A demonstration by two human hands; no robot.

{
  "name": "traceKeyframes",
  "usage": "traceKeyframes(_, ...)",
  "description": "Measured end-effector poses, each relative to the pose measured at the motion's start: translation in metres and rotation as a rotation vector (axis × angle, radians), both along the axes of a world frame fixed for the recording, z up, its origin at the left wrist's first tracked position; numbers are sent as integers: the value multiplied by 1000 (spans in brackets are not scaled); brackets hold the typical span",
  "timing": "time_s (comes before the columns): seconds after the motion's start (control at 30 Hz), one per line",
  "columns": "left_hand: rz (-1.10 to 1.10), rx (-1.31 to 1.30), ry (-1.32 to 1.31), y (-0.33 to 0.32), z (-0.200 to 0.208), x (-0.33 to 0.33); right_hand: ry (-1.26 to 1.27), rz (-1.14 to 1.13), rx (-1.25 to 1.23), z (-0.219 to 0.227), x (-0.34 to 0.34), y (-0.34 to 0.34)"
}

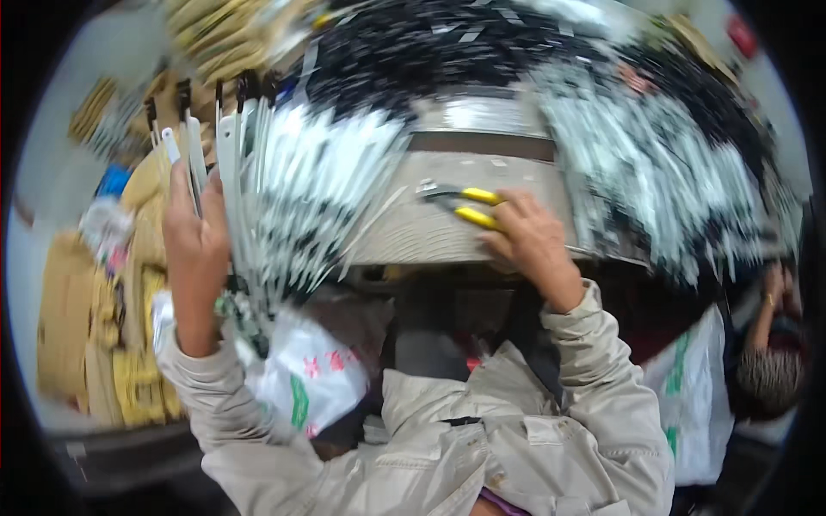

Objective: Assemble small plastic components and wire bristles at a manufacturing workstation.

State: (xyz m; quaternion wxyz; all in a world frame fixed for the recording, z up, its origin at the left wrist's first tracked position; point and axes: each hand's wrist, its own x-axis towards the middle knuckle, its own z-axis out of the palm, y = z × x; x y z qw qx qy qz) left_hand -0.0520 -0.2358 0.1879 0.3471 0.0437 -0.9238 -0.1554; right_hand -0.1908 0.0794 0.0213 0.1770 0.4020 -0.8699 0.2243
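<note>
My left hand [196, 228] is raised at the left edge of a pile of long, flat, pale strips [318, 185]. Between its thumb and fingers runs a white strip [196, 155] with a dark end, and the hand is closed on it. More strips with black tips stand right beside that hand. Over the worktop [413, 236], my right hand [533, 241] grips a pair of pliers [477, 206] by the yellow handles. The jaws point left, with a small shiny bit at their tip; blur hides whether the jaws hold it.
Another heap of pale strips [637, 163] covers the right side, and a dark mass of black pieces [456, 47] lies at the back. A white plastic bag [314, 370] hangs below the left pile. Cardboard [64, 318] stands at far left. Another person [770, 361] is at far right.
</note>
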Motion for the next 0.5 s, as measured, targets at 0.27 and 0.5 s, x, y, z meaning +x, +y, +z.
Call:
traceKeyframes(0.27, -13, -319, -215, -35, -130, -138, -147, 61, -46, 94, 33, 116)
traceKeyframes(0.5, -161, -183, -63, -16, -105, -135, -104, 22, 89, 117, -93, 122)
